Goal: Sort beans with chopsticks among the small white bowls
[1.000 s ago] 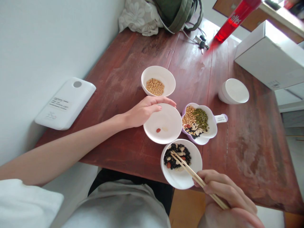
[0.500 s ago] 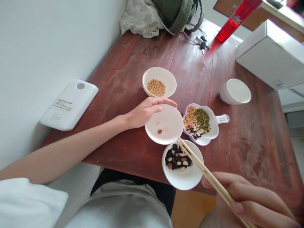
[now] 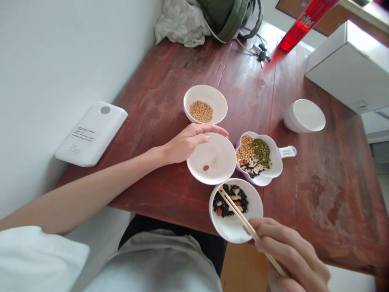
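My left hand (image 3: 185, 142) grips the rim of a white bowl (image 3: 197, 172), thumb inside and fingers along the far edge. In that bowl lie a reddish peanut (image 3: 206, 168) and a few pale seeds (image 3: 214, 163). My right hand (image 3: 291, 247) is closed around wooden chopsticks (image 3: 240, 217). Their tips, close together, reach into a nearer white bowl (image 3: 252, 227) of black beans (image 3: 225, 207) mixed with pale seeds and reddish nuts. Whether the tips pinch anything is too small to tell.
Beyond my left hand stands a bowl of soybeans (image 3: 201, 112). A purple-rimmed divided dish (image 3: 275, 172) holds sorted beans and seeds. White stacked bowls (image 3: 306, 117), a box (image 3: 337, 73), a red bottle (image 3: 299, 30), keys (image 3: 261, 54) and a white device (image 3: 91, 134) are farther out.
My right hand has moved left, taking the chopstick tips from the held bowl's rim into the black beans. The pale seeds in the held bowl now lie closer together. My left hand keeps its grip.
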Demonstrator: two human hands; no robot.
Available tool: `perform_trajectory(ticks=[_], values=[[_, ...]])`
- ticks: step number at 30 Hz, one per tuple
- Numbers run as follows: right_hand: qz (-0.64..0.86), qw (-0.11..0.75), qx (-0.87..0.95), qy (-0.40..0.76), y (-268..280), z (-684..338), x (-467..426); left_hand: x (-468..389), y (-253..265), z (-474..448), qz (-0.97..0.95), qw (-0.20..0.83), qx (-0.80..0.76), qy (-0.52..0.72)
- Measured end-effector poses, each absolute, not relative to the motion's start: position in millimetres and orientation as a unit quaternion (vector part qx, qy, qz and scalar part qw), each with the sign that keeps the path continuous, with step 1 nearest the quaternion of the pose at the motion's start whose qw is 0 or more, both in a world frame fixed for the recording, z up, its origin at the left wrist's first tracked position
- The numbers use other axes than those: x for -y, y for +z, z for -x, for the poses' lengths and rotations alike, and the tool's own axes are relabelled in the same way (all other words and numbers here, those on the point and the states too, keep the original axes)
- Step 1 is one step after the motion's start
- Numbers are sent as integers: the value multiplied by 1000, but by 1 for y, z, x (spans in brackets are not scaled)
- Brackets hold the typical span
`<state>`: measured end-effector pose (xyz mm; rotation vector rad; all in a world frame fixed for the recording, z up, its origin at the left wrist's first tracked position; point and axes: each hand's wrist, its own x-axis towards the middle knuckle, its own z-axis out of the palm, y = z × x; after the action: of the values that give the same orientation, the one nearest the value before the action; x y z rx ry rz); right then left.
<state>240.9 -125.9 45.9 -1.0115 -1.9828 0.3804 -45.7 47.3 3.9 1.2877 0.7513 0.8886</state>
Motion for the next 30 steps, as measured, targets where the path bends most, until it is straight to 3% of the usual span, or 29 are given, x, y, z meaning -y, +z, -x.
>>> perform_trajectory(ticks=[10,22,30], values=[[432,445,774,129,45,-231,132,-46,6,45,-567,645,-331,392],[421,444,766,196,46,-247,127,-47,6,45,-572,636,-337,392],[419,470,766,129,57,-262,129,-46,6,44,-569,641,-335,391]])
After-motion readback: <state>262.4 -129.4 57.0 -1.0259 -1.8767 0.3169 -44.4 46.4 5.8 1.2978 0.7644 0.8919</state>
